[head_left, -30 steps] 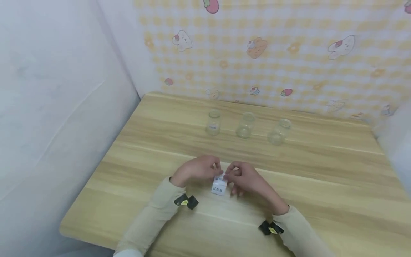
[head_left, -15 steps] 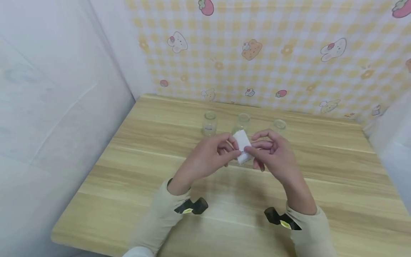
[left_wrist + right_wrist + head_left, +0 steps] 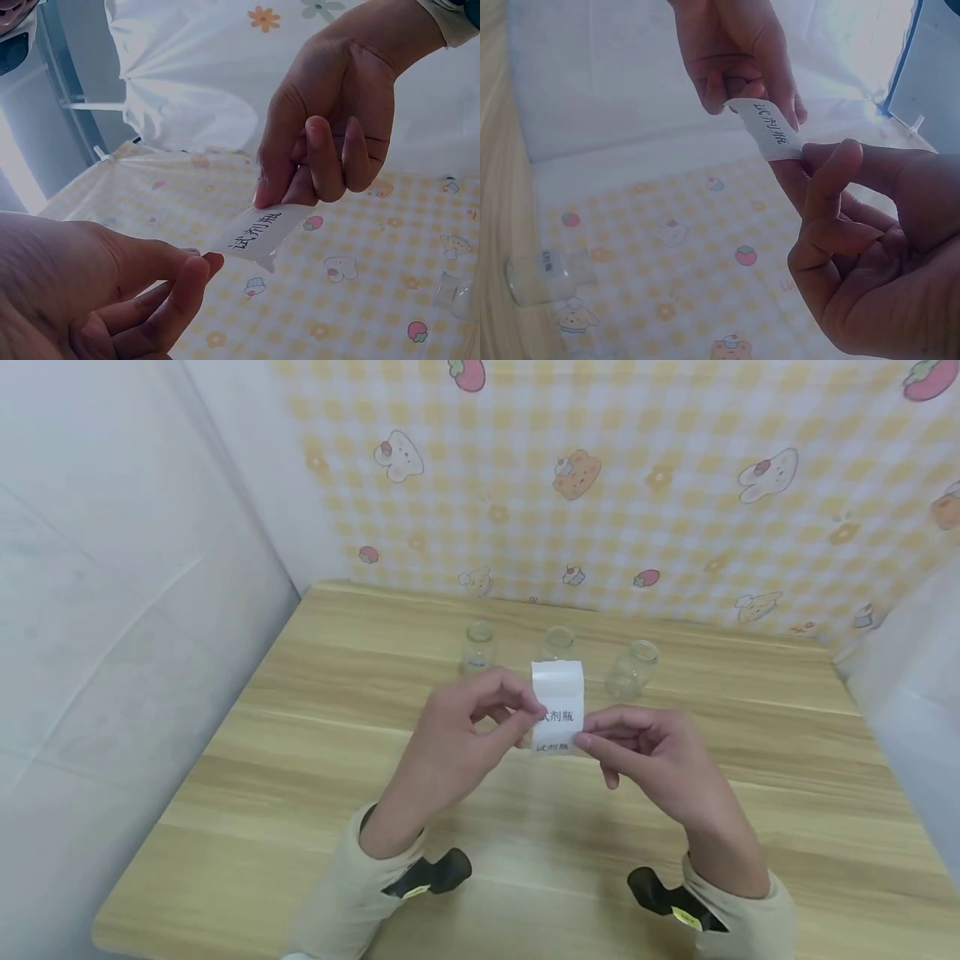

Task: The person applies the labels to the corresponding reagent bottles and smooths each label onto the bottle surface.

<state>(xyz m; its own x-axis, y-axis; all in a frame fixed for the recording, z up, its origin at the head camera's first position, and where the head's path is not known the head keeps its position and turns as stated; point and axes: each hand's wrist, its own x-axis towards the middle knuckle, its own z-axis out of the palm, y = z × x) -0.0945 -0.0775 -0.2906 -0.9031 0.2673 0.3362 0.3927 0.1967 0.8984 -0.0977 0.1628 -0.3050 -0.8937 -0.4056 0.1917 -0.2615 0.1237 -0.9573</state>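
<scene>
Three jars [image 3: 632, 675], one label strip [image 3: 557, 690]

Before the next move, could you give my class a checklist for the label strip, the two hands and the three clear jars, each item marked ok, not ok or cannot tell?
1. Left hand pinching the label strip by its left edge: ok.
2. Right hand pinching the strip's lower right edge: ok.
3. Printed text facing the head camera: ok, though fingertips cover part of it.
4. Left clear jar carrying a printed label: ok.
5. Front of the middle clear jar in sight: not ok; the strip hides most of it in the head view.
6. A label peeled free of its backing: cannot tell.
</scene>
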